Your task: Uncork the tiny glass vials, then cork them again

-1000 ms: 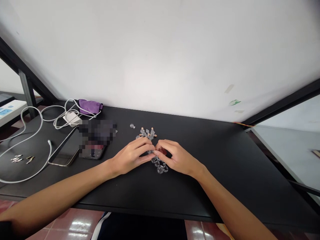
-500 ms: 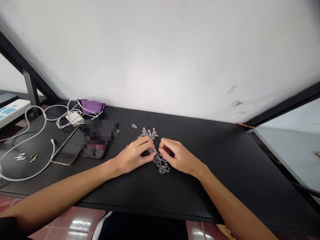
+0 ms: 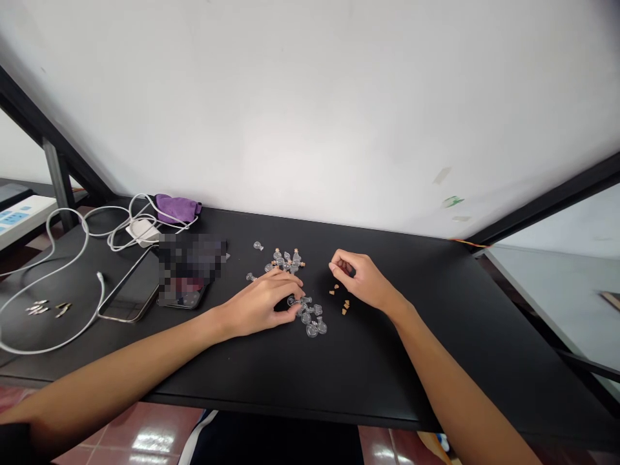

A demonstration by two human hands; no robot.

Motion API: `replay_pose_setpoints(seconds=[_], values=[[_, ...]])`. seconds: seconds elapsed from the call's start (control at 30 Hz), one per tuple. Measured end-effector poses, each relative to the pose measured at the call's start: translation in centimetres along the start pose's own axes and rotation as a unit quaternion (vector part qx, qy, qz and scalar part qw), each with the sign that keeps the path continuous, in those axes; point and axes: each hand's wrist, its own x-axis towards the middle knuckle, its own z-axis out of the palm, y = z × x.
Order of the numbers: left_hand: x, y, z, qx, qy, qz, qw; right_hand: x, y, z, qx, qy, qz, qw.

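My left hand (image 3: pixel 271 298) pinches a tiny clear glass bottle (image 3: pixel 291 301) between thumb and fingers. Right beside it lies a loose group of small uncorked glass bottles (image 3: pixel 312 329), close to the fingertips. Behind that hand are several more little bottles (image 3: pixel 287 258), some with corks in their necks. My right hand (image 3: pixel 359 276) is over the table to the right, fingers curled and thumb pressed in; whatever they hold is hidden. Several loose corks (image 3: pixel 345 305) lie below and left of it.
A single bottle (image 3: pixel 258 245) lies apart at the back. To the left are a phone (image 3: pixel 128 290), a second, partly blurred phone (image 3: pixel 186 297), a white cable (image 3: pixel 90 239), a charger (image 3: pixel 143 231), a purple pouch (image 3: pixel 178 208) and small metal pieces (image 3: pixel 37 308). A white wall (image 3: pixel 310 129) rises behind the table.
My right hand has moved away from my left, to the right and slightly back, uncovering the loose corks. My left hand stays nearly in place, with the bottle in its fingers.
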Motion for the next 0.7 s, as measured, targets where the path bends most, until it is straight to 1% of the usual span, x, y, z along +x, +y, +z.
replay_pose_setpoints(seconds=[0.13, 0.27, 0.47, 0.7], values=[[-0.05, -0.18, -0.08, 0.024, -0.005, -0.008, 1.0, 0.07, 0.0, 0.04, 0.0, -0.004, 0.003, 1.0], [0.05, 0.15, -0.24, 0.008, -0.007, 0.016, 1.0, 0.08, 0.04, 0.04, 0.0, -0.01, 0.011, 1.0], [0.05, 0.56, -0.3, -0.011, -0.056, 0.047, 0.997, -0.01, 0.06, 0.03, 0.0, -0.014, 0.02, 1.0], [-0.02, 0.43, -0.2, -0.007, -0.041, 0.039, 0.998, -0.01, 0.02, 0.07, 0.002, -0.019, 0.024, 1.0]])
